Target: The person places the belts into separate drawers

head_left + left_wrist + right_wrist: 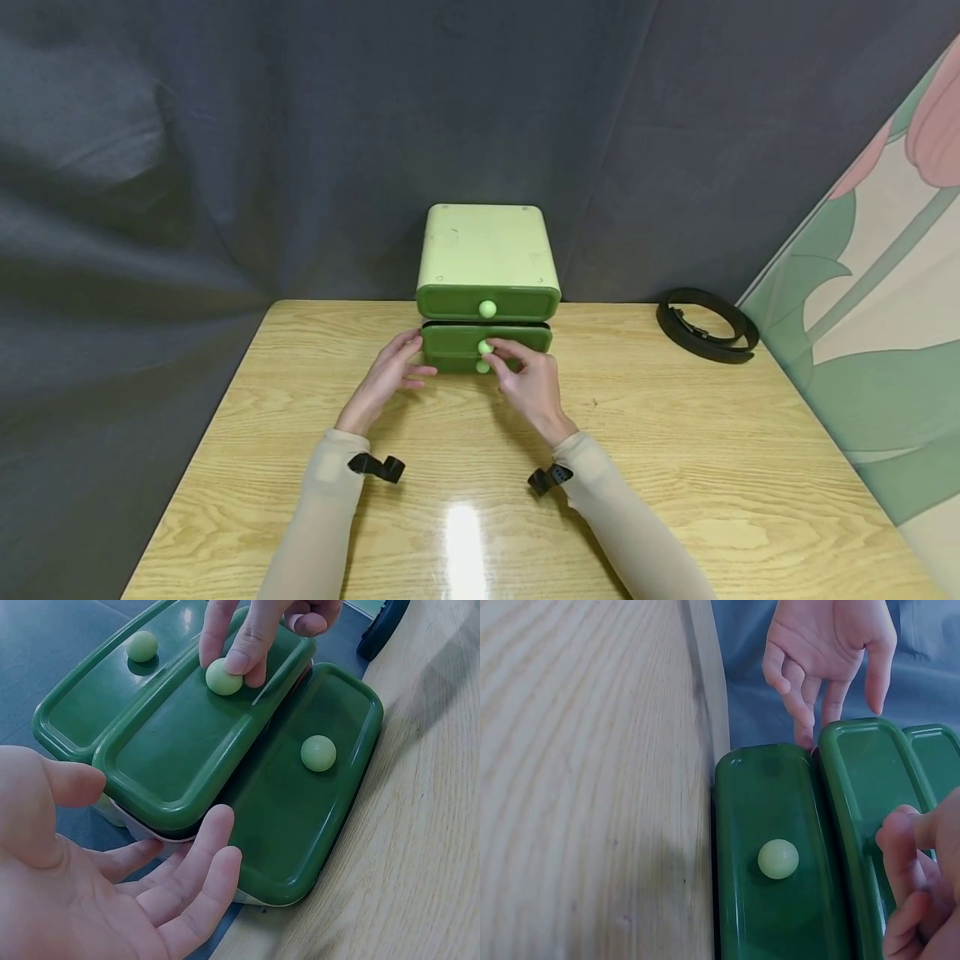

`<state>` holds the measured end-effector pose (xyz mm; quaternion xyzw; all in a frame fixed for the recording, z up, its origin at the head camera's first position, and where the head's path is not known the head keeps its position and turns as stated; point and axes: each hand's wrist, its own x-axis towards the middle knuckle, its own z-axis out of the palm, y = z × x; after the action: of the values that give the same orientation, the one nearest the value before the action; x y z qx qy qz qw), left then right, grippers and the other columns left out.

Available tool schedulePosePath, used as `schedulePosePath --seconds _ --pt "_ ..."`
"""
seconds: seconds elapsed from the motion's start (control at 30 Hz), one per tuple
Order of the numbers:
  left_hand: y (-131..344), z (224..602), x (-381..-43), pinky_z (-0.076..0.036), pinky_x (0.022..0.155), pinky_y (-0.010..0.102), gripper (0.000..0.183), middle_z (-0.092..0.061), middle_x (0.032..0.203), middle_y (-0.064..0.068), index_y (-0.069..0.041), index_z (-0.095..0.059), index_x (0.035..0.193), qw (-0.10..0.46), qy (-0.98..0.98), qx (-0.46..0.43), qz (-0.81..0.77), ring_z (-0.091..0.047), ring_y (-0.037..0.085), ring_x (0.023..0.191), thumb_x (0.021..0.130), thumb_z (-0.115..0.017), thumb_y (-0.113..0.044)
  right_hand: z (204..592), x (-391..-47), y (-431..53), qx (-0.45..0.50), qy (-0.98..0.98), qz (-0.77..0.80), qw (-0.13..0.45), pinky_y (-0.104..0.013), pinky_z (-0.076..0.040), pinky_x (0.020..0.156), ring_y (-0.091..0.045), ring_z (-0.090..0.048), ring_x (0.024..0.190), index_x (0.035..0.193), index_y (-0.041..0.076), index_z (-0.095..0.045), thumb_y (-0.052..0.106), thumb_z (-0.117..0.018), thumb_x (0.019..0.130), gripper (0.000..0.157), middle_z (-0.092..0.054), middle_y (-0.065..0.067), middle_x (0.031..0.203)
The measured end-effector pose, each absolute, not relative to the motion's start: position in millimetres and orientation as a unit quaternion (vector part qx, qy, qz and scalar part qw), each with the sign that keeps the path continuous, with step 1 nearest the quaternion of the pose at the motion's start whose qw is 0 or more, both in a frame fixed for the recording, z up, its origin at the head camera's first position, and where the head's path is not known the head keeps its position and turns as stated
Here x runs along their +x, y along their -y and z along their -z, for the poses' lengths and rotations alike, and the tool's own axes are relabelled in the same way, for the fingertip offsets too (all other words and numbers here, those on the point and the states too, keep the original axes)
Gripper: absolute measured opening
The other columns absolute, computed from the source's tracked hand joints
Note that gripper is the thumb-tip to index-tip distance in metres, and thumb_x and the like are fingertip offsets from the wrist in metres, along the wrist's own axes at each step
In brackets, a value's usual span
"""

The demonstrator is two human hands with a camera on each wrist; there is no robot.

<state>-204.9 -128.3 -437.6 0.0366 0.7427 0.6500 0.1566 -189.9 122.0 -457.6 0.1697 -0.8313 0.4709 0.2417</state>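
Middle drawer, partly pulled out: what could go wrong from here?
The left hand's fingers are close beside the middle drawer, so they might get pinched if it slides shut. The right hand pinches only its small round knob, so its grip could slip.

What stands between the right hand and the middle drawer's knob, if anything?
Nothing visible: the right hand pinches the knob of the middle drawer. The left hand is by the drawer's left end, not between them.
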Motion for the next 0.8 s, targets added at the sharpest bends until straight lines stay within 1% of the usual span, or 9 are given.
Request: schedulePosePath --seconds 0.13,0.3,0.37,0.43,0.5,0.57,0.7,0.8 --pt "129.2 437.6 -204.8 -0.058 0.1 0.04 0.062 -0.03 0.174 0.016 -0.01 -0.026 0.169 0.156 -0.744 0.032 -0.649 -0.071 0.032 0.124 0.116 -0.037 -0.041 458.6 -191.9 -120.0 0.167 0.827 -0.478 0.242 -0.018 -0.033 0.035 0.001 -0.056 0.041 0.115 0.007 -0.083 0.01 -0.082 0.095 0.02 -0.083 -0.012 0.092" --pt "130.9 439.0 -205.0 -0.058 0.099 0.039 0.06 -0.032 0.173 0.015 -0.012 -0.029 0.168 0.154 -0.746 0.03 -0.648 -0.073 0.027 0.119 0.116 -0.038 -0.041 459.1 -193.5 -117.5 0.168 0.824 -0.483 0.243 -0.019 -0.036 0.035 0.0 -0.058 0.041 0.114 0.006 -0.082 0.01 -0.082 0.095 0.02 -0.082 -0.014 0.093" --pt "131.6 439.3 -204.9 -0.059 0.099 0.04 0.06 -0.033 0.173 0.015 -0.012 -0.03 0.168 0.151 -0.746 0.029 -0.648 -0.073 0.027 0.118 0.116 -0.038 -0.041 459.6 -194.1 -116.9 0.167 0.825 -0.483 0.241 -0.019 -0.036 0.035 -0.001 -0.058 0.041 0.115 0.006 -0.082 0.011 -0.081 0.095 0.02 -0.083 -0.014 0.093" --pt "131.1 440.1 -204.8 -0.059 0.099 0.041 0.06 -0.035 0.171 0.018 -0.011 -0.03 0.168 0.15 -0.746 0.033 -0.648 -0.073 0.028 0.118 0.116 -0.038 -0.04 461.0 -194.3 -117.5 0.159 0.827 -0.484 0.237 -0.02 -0.037 0.035 -0.002 -0.059 0.042 0.115 0.006 -0.082 0.01 -0.081 0.096 0.02 -0.083 -0.013 0.094" --pt "129.3 440.9 -204.9 -0.058 0.101 0.044 0.061 -0.036 0.169 0.022 -0.01 -0.029 0.168 0.151 -0.746 0.039 -0.647 -0.073 0.03 0.119 0.116 -0.038 -0.041 462.6 -193.9 -119.3 0.147 0.829 -0.485 0.236 -0.02 -0.038 0.036 -0.006 -0.061 0.042 0.115 0.007 -0.082 0.01 -0.081 0.095 0.02 -0.083 -0.013 0.094" --pt "126.6 440.7 -205.2 -0.057 0.104 0.048 0.063 -0.037 0.167 0.025 -0.008 -0.027 0.169 0.156 -0.746 0.045 -0.646 -0.071 0.034 0.122 0.116 -0.038 -0.041 464.4 -193.8 -121.8 0.135 0.831 -0.487 0.234 -0.02 -0.04 0.037 -0.013 -0.064 0.043 0.115 0.007 -0.083 0.01 -0.081 0.095 0.02 -0.083 -0.013 0.094" --pt "124.6 439.5 -205.4 -0.057 0.105 0.049 0.062 -0.039 0.167 0.025 -0.008 -0.028 0.168 0.155 -0.744 0.044 -0.648 -0.072 0.034 0.122 0.116 -0.038 -0.04 464.1 -196.0 -123.1 0.13 0.832 -0.487 0.23 -0.02 -0.041 0.038 -0.02 -0.067 0.044 0.117 0.008 -0.082 0.012 -0.081 0.096 0.021 -0.083 -0.013 0.096" --pt "128.0 439.4 -205.4 -0.057 0.104 0.05 0.061 -0.041 0.166 0.024 -0.008 -0.029 0.168 0.149 -0.743 0.04 -0.652 -0.072 0.033 0.12 0.116 -0.038 -0.039 462.7 -199.7 -119.5 0.139 0.832 -0.485 0.229 -0.02 -0.038 0.037 -0.015 -0.066 0.044 0.117 0.008 -0.082 0.013 -0.081 0.096 0.021 -0.083 -0.013 0.097"
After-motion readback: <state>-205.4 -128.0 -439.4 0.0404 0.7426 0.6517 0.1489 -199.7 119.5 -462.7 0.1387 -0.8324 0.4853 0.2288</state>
